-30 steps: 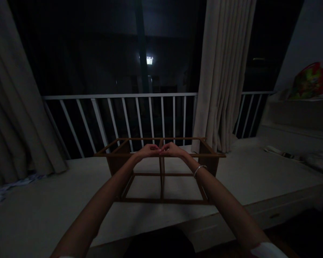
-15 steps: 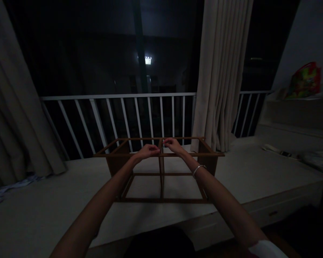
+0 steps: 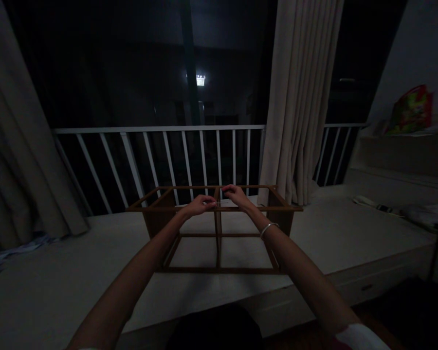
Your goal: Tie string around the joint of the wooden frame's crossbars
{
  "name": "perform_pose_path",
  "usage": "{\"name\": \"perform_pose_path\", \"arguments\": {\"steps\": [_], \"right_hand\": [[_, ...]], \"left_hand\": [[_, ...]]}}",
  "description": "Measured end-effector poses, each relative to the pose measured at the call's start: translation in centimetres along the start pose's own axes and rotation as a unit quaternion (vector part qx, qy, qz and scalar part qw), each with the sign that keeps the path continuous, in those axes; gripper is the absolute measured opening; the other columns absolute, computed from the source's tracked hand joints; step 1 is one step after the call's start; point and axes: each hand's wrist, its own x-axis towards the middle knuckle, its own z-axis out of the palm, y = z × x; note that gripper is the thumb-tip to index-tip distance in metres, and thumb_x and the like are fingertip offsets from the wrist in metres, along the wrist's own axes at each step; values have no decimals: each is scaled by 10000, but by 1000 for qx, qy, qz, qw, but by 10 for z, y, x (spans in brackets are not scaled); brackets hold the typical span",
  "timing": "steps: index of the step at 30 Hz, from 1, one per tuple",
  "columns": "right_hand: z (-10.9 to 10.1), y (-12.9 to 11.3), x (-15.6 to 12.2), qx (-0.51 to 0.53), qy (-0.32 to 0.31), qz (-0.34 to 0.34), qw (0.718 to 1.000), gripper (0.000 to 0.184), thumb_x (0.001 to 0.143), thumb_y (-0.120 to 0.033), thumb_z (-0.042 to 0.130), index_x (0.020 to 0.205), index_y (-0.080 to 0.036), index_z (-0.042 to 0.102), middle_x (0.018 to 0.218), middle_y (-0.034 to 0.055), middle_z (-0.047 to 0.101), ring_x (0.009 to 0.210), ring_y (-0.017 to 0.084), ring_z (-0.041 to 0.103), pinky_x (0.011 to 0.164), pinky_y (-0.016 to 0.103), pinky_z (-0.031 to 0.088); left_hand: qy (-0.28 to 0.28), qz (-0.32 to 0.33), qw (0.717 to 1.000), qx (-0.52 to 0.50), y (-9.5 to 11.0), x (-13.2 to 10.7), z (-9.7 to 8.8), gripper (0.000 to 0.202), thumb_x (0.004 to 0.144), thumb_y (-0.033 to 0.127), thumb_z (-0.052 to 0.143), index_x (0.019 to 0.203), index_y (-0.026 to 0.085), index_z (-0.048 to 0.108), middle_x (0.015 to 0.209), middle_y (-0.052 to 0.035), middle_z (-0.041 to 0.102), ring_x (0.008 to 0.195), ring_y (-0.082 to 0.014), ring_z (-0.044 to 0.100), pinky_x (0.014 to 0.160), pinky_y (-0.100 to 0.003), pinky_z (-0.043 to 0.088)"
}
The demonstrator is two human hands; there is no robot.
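A brown wooden frame (image 3: 197,270) with slim bars and a middle divider stands on the pale ledge in front of me. Over its upper front bar, just left of the divider, my left hand (image 3: 199,205) is closed in a pinch. From its fingertips a thin pale stick-like piece (image 3: 222,202) points right across the divider; its exact kind is too small to tell. My right hand (image 3: 237,195), with a bangle at the wrist, hovers just right of the divider. Its fingers are curled together, and whatever they hold, if anything, cannot be made out.
The wide pale ledge (image 3: 95,272) carries the frame. Behind it run a white railing (image 3: 160,129) and a dark window, with beige curtains (image 3: 299,97) on both sides. A strap (image 3: 375,205) lies at the right, and a red-green bag (image 3: 412,109) sits on a shelf.
The thin pale piece now shows between my hands, sticking out from my left fingertips. My right fingers have shifted very slightly; both arms otherwise stay in place.
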Motion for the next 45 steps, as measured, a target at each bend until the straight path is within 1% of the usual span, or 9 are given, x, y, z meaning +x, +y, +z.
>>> {"name": "perform_pose_path", "arguments": {"steps": [5, 10, 15, 19, 25, 34, 39, 42, 45], "right_hand": [[6, -1, -2, -8, -69, 64, 995, 166, 591, -215, 491, 727, -122, 510, 551, -15, 513, 499, 74, 466, 479, 187, 364], [5, -16, -9, -10, -162, 63, 985, 205, 590, -273, 539, 710, -108, 530, 573, 7, 539, 491, 70, 479, 441, 168, 352], [3, -28, -14, 4, -211, 95, 973, 252, 589, -289, 555, 764, -111, 529, 505, -14, 520, 427, 63, 461, 390, 158, 322], [3, -28, -13, 22, -225, 112, 968, 243, 591, -265, 553, 780, -114, 527, 500, -16, 520, 422, 64, 465, 394, 160, 331], [3, -30, -14, 17, -228, 89, 969, 229, 590, -254, 550, 763, -105, 544, 582, 15, 556, 489, 72, 494, 433, 162, 351], [4, -27, -13, 7, -241, 95, 966, 248, 579, -245, 555, 780, -101, 539, 595, 18, 563, 517, 78, 496, 447, 167, 341], [7, -26, -13, 4, -254, 97, 962, 206, 596, -221, 524, 764, -102, 531, 617, 21, 568, 515, 74, 486, 430, 161, 320], [8, -21, -12, -9, -242, 91, 966, 197, 600, -226, 520, 758, -108, 527, 632, 23, 569, 534, 79, 489, 453, 171, 335], [9, -15, -10, -40, -204, 50, 977, 209, 586, -248, 545, 745, -113, 532, 672, 26, 563, 592, 88, 493, 513, 188, 362]], "left_hand": [[-16, -5, 1000, -10, 1, 1, -1, 361, 661, 419, 454, 788, 102, 571, 752, -43, 577, 703, -128, 502, 622, -209, 365], [-6, -31, 999, -10, 1, 0, -1, 369, 647, 431, 462, 788, 110, 578, 731, -34, 574, 672, -120, 492, 582, -199, 351], [-11, -55, 998, -34, 2, 0, -2, 381, 626, 441, 479, 784, 107, 574, 713, -29, 557, 653, -113, 473, 548, -190, 333], [-25, -81, 995, -58, 4, 0, -3, 401, 609, 453, 490, 785, 103, 570, 693, -25, 541, 621, -105, 459, 514, -184, 316], [-35, -88, 993, -77, 8, -4, -4, 413, 610, 456, 491, 801, 98, 570, 710, -31, 541, 635, -108, 456, 529, -188, 319], [-28, -75, 993, -86, -3, -2, -2, 406, 604, 443, 508, 805, 96, 567, 706, -23, 541, 629, -99, 453, 539, -187, 318], [-56, -74, 990, -102, -6, -4, -4, 390, 595, 410, 531, 841, 109, 566, 752, -29, 553, 662, -108, 466, 563, -195, 329], [-53, -73, 990, -104, -4, -4, -4, 385, 586, 406, 539, 832, 110, 569, 744, -29, 553, 656, -106, 466, 562, -195, 328], [-44, -80, 991, -98, -2, -4, -4, 374, 583, 413, 539, 795, 107, 567, 703, -21, 539, 621, -94, 452, 531, -186, 316]]}}
